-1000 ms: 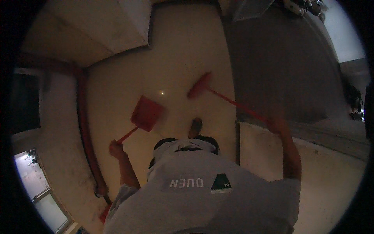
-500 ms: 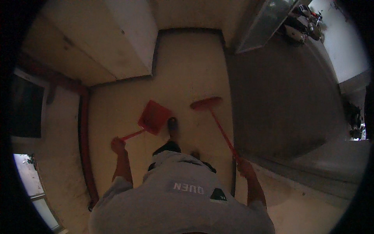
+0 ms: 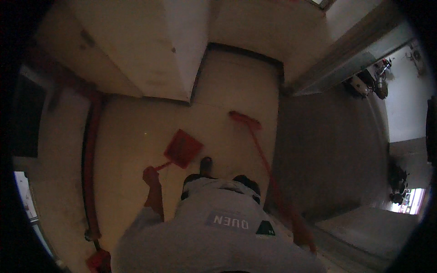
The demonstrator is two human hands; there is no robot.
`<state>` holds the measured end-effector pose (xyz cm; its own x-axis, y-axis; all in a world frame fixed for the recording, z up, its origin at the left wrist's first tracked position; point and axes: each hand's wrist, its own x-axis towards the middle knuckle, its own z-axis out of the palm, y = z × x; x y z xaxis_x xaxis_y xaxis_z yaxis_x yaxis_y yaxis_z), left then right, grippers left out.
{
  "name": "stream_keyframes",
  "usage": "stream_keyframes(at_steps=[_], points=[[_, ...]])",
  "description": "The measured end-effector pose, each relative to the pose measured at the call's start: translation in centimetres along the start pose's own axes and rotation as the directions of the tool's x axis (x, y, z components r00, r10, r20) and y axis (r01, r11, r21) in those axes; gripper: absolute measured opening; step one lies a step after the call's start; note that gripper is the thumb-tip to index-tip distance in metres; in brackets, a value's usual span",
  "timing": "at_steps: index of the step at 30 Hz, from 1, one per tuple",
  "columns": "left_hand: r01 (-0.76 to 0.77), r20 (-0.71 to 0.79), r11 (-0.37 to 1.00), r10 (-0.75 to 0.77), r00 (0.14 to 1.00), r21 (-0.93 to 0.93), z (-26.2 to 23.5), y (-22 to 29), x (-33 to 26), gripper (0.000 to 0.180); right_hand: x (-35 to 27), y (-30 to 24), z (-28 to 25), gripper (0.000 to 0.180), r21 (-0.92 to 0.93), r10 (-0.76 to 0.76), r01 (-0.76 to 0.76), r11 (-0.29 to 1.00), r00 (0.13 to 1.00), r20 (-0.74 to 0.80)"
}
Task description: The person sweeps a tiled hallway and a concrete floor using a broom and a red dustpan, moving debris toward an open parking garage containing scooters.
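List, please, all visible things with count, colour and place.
Dustpan: one, red, left of centre.
Broom: one, red, right of centre.
Pipe: one, red, along left wall.
Unclear object: one, red, lower left.
Panel: one, dark, left wall.
Walls: several, off-white, left, top.
Floor: one, beige, centre.
Ground: one, dark grey, right.
Likely motorbikes: unclear count, mixed, upper right.
Shoe: one visible, dark, beside dustpan.
Shirt: one, grey, bottom.
Left hand: one, bare, holding dustpan.
Right hand: one, bare, holding broom.

Floor (image 3: 123, 136): beige | red broom head (image 3: 245, 119), red dustpan (image 3: 183, 149): floor contact unclear
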<state>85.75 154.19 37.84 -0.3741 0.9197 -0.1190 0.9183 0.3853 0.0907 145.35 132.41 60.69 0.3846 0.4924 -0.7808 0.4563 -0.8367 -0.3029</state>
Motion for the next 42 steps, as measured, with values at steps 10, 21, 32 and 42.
stream_keyframes(at_steps=[10,21,32,42], points=[[-0.071,-0.28,0.985,0.025,0.96,-0.158,0.7,-0.9,-1.9,0.013,34.9,-26.4,-10.0,0.024,0.061,-0.472,0.48,0.875,0.875,-0.109],[0.611,-0.204,0.77,-0.638,0.742,-0.186,-8.2,3.2,-10.7,0.015,53.7,-53.0,-2.7,0.019,0.047,-0.219,0.215,0.975,0.972,0.084],[0.452,-0.127,0.406,-0.839,0.53,-0.795,-11.1,8.9,-8.4,0.022,43.4,-41.9,-1.8,0.049,0.048,-0.31,0.306,0.951,0.941,0.135],[0.265,0.041,0.113,-0.857,0.513,-0.958,-6.2,5.9,-6.8,0.013,42.0,-48.1,-5.9,0.028,-0.121,-0.586,0.585,0.802,0.81,0.032]])
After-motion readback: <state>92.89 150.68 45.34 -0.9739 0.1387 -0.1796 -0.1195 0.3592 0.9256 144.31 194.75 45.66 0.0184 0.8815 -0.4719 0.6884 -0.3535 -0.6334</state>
